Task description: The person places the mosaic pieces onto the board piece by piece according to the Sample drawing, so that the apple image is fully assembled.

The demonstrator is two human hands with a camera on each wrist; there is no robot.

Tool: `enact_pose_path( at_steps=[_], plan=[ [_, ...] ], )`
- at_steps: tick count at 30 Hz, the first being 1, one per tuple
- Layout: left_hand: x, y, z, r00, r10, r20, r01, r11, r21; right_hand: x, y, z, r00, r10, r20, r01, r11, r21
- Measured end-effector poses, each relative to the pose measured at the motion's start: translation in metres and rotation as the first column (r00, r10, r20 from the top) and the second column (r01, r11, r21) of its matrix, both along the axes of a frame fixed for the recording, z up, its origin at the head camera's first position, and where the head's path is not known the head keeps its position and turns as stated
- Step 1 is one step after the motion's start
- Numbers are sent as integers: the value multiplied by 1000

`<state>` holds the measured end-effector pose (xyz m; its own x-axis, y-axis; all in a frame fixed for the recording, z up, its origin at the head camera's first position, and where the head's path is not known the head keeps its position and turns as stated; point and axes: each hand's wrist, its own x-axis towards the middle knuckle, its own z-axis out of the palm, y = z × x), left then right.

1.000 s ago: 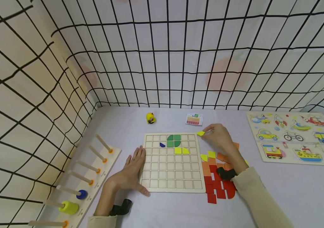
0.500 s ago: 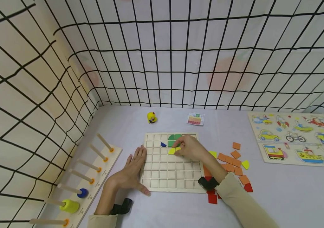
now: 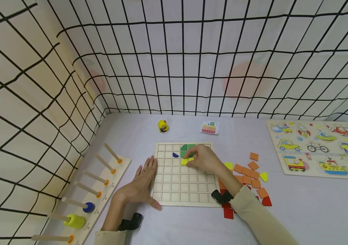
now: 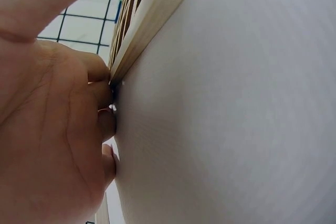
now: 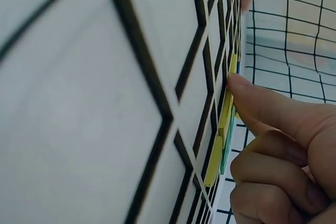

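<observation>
My right hand (image 3: 203, 158) reaches over the wooden grid board (image 3: 184, 187) and pinches a yellow tile (image 3: 184, 162) between thumb and forefinger, in a cell left of another yellow tile (image 3: 191, 159). In the right wrist view the thumb of the right hand (image 5: 286, 150) touches the yellow piece at the board's surface; the other fingers are curled. Green tiles (image 3: 184, 147) and a small dark-blue piece (image 3: 175, 155) lie on the board's upper cells. With fingers extended, my left hand (image 3: 137, 187) rests against the board's left edge, thumb at the lower corner.
Orange tiles (image 3: 247, 180), red tiles (image 3: 228, 213) and a yellow quarter-round tile (image 3: 263, 176) lie right of the board, partly under the right forearm. Behind are a pattern card (image 3: 210, 128) and a toy duck (image 3: 162, 126). A peg rack (image 3: 108, 194) stands left, a vehicle puzzle (image 3: 299, 156) right.
My right hand has carried the yellow tile from beyond the board's upper right corner leftward onto the grid. Over the last half second it barely moves. The left hand stays put.
</observation>
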<state>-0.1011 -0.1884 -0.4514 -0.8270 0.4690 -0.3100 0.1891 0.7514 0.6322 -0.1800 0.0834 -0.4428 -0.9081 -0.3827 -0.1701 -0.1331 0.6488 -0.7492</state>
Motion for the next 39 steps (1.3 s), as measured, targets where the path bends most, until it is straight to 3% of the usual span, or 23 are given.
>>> enact_pose_path(
  at_steps=[4,8,14,19,25,33,39],
  plan=[
    [0,1,1,1000,1,2,-1,1000,-1,1,8,1,1000,-24,13,24,999,-38],
    [-1,2,1,1000,6,6,-6,1000,0,4,36,6,996,-80,47,83,993,-79],
    [0,1,1,1000,14,6,-14,1000,-8,14,94,11,978,-201,62,200,979,28],
    [1,1,1,1000,9,6,-9,1000,2,24,120,8,959,-251,135,239,966,102],
    [0,2,0,1000,7,3,-7,1000,3,29,125,3,950,-237,203,228,971,65],
    [0,1,0,1000,11,6,-11,1000,-1,25,110,-2,972,-183,146,177,983,52],
    [0,1,1,1000,14,4,-14,1000,3,24,104,-1,969,-203,143,193,978,85]
  ],
)
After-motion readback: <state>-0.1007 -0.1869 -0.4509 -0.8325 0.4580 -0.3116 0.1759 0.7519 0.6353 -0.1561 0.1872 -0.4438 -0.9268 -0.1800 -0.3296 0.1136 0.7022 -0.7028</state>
